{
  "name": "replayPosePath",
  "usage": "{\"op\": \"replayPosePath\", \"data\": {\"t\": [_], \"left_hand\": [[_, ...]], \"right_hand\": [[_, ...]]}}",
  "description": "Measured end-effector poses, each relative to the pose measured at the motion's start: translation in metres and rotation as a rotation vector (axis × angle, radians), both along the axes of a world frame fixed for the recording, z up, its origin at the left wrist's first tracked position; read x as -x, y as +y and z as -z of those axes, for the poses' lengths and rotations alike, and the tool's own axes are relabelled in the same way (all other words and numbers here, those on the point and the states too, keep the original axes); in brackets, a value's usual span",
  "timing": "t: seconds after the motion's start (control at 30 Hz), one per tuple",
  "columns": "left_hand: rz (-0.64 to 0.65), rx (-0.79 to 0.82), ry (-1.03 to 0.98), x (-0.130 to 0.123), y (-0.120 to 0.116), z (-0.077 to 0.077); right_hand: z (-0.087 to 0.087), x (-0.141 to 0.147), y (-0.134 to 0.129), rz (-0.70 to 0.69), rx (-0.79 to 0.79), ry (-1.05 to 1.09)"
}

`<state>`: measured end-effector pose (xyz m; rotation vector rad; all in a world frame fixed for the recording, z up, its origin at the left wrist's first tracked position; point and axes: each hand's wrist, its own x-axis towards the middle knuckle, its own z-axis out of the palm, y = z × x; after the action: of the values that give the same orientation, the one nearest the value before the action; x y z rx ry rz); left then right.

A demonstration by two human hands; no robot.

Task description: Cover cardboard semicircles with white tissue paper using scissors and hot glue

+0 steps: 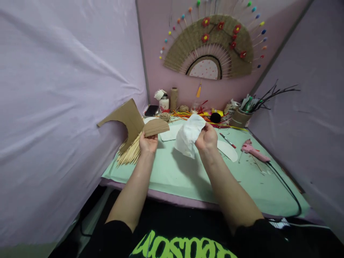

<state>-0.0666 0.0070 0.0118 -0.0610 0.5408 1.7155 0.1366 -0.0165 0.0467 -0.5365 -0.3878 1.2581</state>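
While the left hand (148, 142) pinches the cardboard half-disc (156, 127), the right hand (206, 137) pinches the white cloth (189, 136).

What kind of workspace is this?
Probably a craft-making corner: a pink glue gun on the green-covered table, a heap of thin sticks, and a decorated fan on the wall.

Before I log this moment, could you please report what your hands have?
Left hand: holding cardboard half-disc. Right hand: holding crumpled white cloth or paper. Glue gun lies off to the right.
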Motion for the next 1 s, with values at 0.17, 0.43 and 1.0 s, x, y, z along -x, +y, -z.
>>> {"op": "replayPosePath", "data": {"t": [0.17,0.43,1.0], "left_hand": [[0.01,-0.01,-0.007,0.0,-0.002,-0.001],[0.134,0.061,0.092,-0.008,-0.004,-0.004],[0.478,-0.189,0.895,-0.065,-0.083,0.019]], "right_hand": [[0.057,-0.006,-0.02,0.294,0.158,-0.236],[0.09,-0.037,-0.107,0.218,0.37,-0.738],[0.07,-0.033,-0.053,0.248,-0.04,-1.525]]}}
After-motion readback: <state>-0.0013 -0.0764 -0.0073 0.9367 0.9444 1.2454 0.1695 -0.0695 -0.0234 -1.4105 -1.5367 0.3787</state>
